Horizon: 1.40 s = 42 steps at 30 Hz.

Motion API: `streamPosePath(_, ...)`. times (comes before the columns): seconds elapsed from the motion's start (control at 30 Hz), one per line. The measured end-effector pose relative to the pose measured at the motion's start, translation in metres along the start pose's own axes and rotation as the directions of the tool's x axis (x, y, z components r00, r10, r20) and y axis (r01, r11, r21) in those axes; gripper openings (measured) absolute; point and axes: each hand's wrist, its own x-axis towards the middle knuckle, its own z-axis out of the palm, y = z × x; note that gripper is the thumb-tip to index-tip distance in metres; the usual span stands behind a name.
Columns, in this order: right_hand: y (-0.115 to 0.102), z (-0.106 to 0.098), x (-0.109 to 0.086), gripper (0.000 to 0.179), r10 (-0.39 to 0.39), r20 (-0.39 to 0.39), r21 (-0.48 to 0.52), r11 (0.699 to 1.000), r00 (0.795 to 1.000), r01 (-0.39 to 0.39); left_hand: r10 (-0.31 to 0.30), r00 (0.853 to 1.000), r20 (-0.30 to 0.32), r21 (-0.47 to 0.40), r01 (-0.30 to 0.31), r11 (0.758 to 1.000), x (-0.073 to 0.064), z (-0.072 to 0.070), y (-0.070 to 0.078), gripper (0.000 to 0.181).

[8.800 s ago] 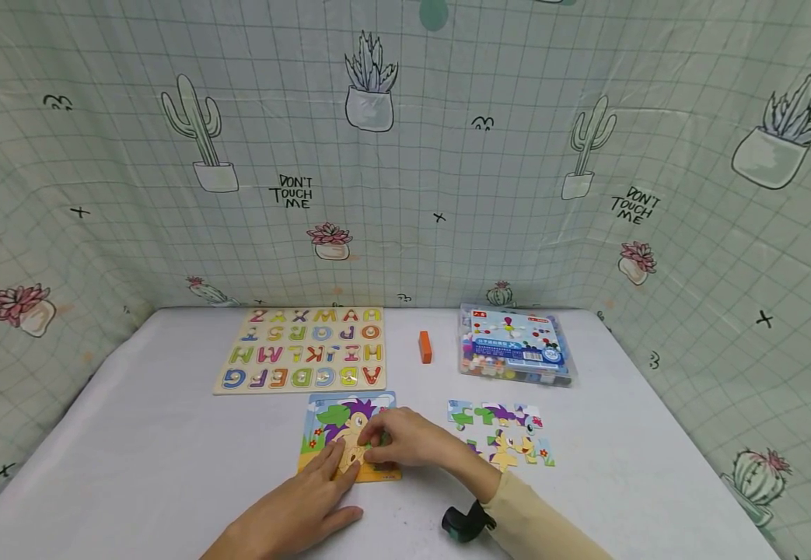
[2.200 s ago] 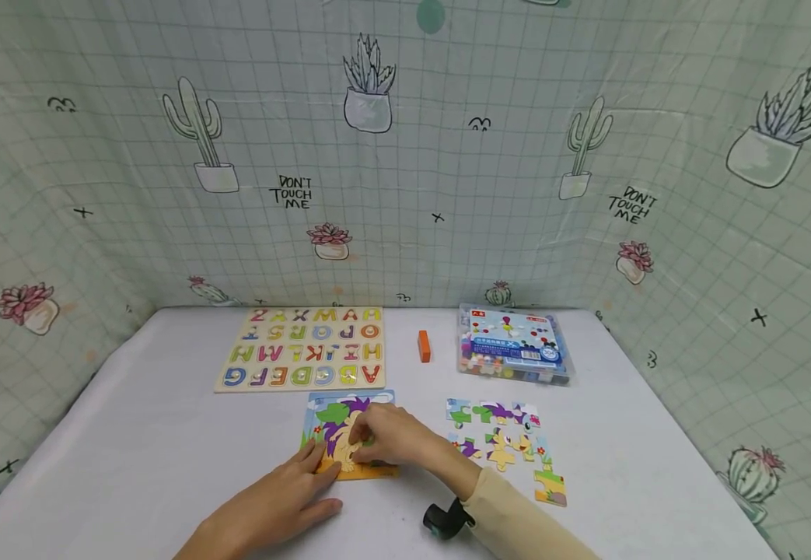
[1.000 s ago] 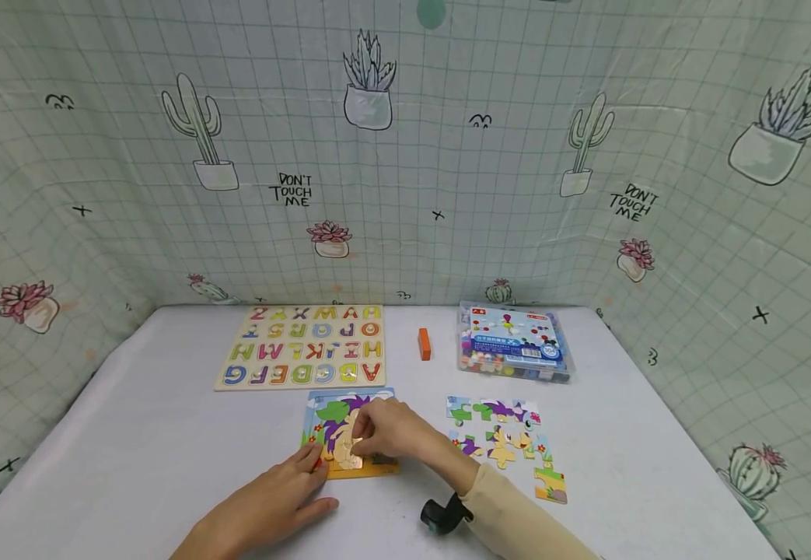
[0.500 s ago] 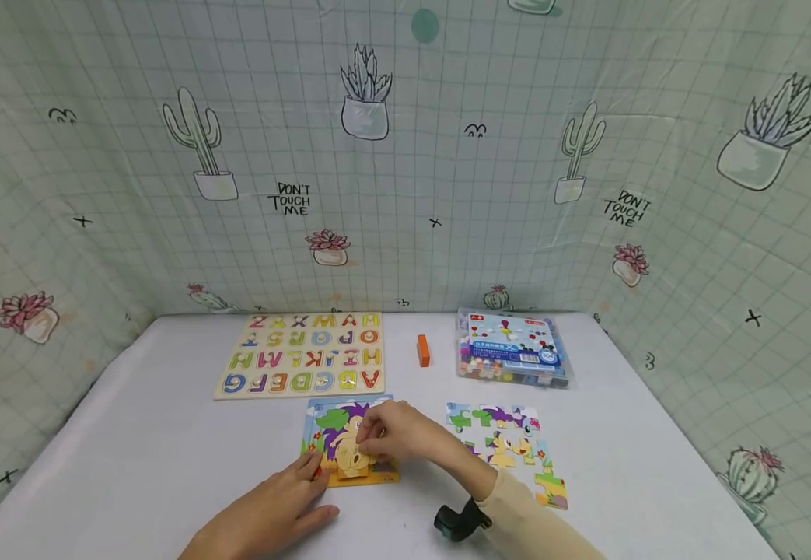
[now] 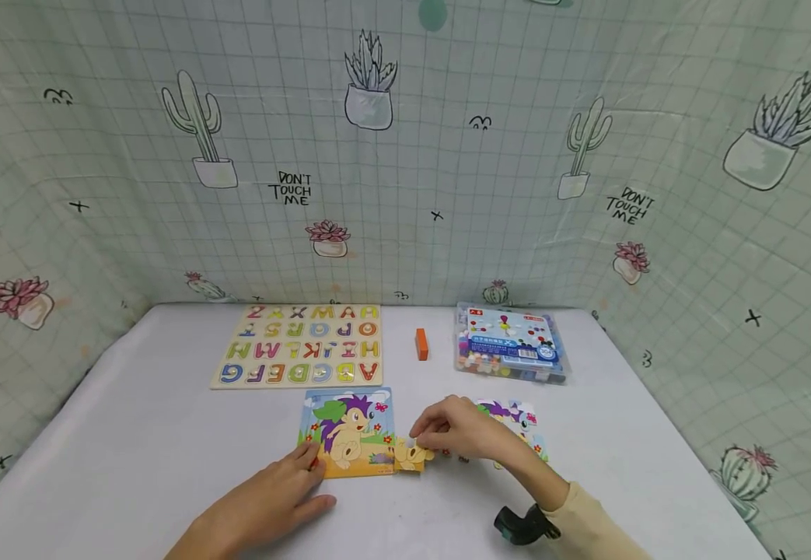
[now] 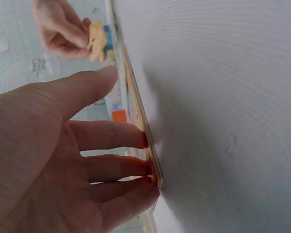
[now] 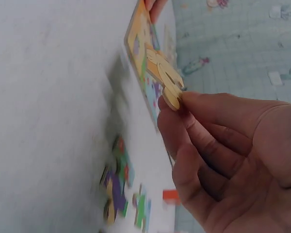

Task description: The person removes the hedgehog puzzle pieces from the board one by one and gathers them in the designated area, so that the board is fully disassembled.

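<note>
A puzzle board (image 5: 335, 467) with a hedgehog picture lies flat on the white table. My left hand (image 5: 272, 494) rests at its lower left corner, fingers straight; in the left wrist view the fingertips (image 6: 148, 167) touch the board's edge. To the right of the board, my right hand (image 5: 464, 428) pinches a tan puzzle piece (image 5: 408, 457) between thumb and fingers. In the right wrist view this piece (image 7: 160, 68) is held above the table, tilted. Loose puzzle pieces (image 5: 506, 412) lie beyond the right hand, partly hidden by it and the forearm.
Behind the board lies a wooden alphabet board (image 5: 296, 346). An orange block (image 5: 422, 344) stands right of that. A clear plastic box with a blue label (image 5: 512, 342) sits at the back right. On the right wrist is a black device (image 5: 524, 525). A patterned curtain (image 5: 405, 155) hangs behind.
My right hand has lifted the tan piece off the board and carried it right. Earlier, a green and orange piece came to lie beside the other loose ones. The left hand stays at the board.
</note>
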Motion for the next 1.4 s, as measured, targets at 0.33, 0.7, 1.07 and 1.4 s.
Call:
streamPosePath(0.33, 0.031, -0.023, -0.043, 0.014, 0.056, 0.022, 0.043, 0.997, 0.998, -0.057, -0.001, 1.000, -0.007, 0.003, 0.001, 1.000, 0.002, 0.001, 0.001, 0.063)
streamPosePath(0.7, 0.056, -0.042, -0.082, 0.015, 0.053, 0.033, 0.034, 0.998, 0.998, -0.054, -0.016, 1.000, -0.019, 0.008, 0.016, 1.000, 0.003, -0.002, 0.004, 0.061)
streamPosePath(1.07, 0.068, -0.043, -0.095, 0.016, 0.047, 0.027, -0.032, 0.998, 0.999, -0.046, -0.038, 0.999, -0.028, 0.007, 0.038, 0.999, 0.003, 0.000, 0.004, 0.063)
streamPosePath(1.4, 0.069, -0.042, -0.093, 0.013, 0.074, 0.027, -0.057, 0.996, 0.997, -0.073, -0.041, 0.999, -0.020, -0.011, 0.041, 0.999, 0.002, 0.002, 0.004, 0.061)
